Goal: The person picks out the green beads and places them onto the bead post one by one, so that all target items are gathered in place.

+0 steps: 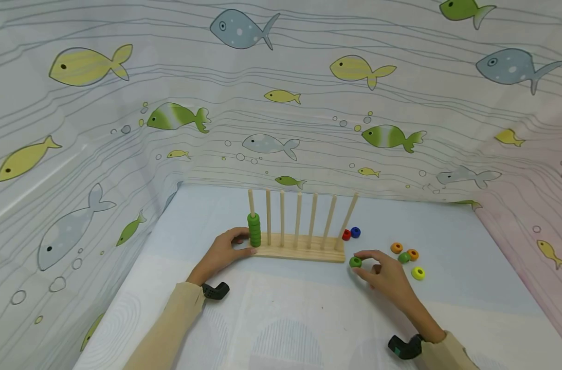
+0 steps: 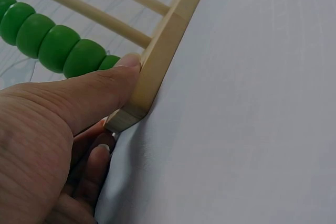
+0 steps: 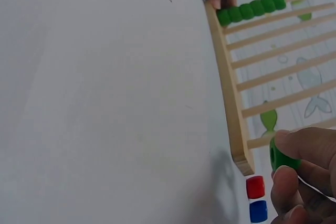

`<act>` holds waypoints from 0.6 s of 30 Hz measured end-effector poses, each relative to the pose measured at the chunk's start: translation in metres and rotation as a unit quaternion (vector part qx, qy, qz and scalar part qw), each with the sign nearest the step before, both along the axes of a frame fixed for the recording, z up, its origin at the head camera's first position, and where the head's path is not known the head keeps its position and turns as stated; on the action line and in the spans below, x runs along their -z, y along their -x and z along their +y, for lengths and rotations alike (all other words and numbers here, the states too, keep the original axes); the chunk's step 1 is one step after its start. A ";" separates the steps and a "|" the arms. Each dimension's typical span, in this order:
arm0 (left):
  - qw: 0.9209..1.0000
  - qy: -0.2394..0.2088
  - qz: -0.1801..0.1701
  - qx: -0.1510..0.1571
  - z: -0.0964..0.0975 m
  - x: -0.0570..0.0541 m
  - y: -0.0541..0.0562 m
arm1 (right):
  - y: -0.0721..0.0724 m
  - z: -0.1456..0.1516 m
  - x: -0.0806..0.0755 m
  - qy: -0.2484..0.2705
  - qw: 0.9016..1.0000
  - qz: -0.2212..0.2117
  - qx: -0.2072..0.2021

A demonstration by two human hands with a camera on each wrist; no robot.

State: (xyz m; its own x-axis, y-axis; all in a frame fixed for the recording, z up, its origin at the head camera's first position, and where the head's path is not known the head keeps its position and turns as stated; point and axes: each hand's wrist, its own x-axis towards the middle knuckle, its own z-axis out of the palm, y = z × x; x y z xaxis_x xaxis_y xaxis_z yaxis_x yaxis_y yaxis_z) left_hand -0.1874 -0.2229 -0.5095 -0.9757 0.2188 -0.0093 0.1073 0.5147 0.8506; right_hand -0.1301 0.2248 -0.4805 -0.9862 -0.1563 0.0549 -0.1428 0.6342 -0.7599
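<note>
A wooden bead rack (image 1: 299,253) with several upright pegs stands on the table. Green beads (image 1: 254,231) are stacked on its leftmost peg; the other pegs are bare. My left hand (image 1: 225,250) grips the left end of the base. In the left wrist view the thumb (image 2: 113,80) presses on the base beside the lowest bead, the other fingers curled at its end. To the right of the rack, my right hand (image 1: 383,272) pinches a single green bead (image 1: 355,262) between thumb and fingers. In the right wrist view this bead (image 3: 283,158) shows its hole.
A red bead (image 1: 346,235) and a blue bead (image 1: 356,233) lie by the rack's right end. Past the right hand are two orange beads (image 1: 396,248), a green bead (image 1: 404,257) and a yellow bead (image 1: 418,273). Fish-printed curtains (image 1: 281,118) surround the table.
</note>
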 end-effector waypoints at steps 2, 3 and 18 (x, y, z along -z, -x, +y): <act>1.000 -0.003 0.000 0.002 0.000 0.000 0.000 | 0.001 -0.002 -0.001 0.000 1.000 0.008 -0.003; 1.000 -0.003 0.000 0.002 0.000 -0.001 0.000 | 0.001 -0.003 -0.002 0.001 1.000 0.011 -0.005; 1.000 -0.006 -0.008 -0.002 0.001 -0.006 -0.002 | 0.007 -0.024 -0.008 0.009 0.998 0.027 -0.050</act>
State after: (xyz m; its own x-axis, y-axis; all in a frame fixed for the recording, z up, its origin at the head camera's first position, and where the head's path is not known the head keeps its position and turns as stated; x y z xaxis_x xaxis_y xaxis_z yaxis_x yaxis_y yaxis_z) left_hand -0.1850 -0.2216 -0.5037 -0.9763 0.2151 -0.0216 0.0922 0.5047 0.8583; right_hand -0.1370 0.2005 -0.4723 -0.9612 -0.2527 0.1106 -0.2456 0.6014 -0.7603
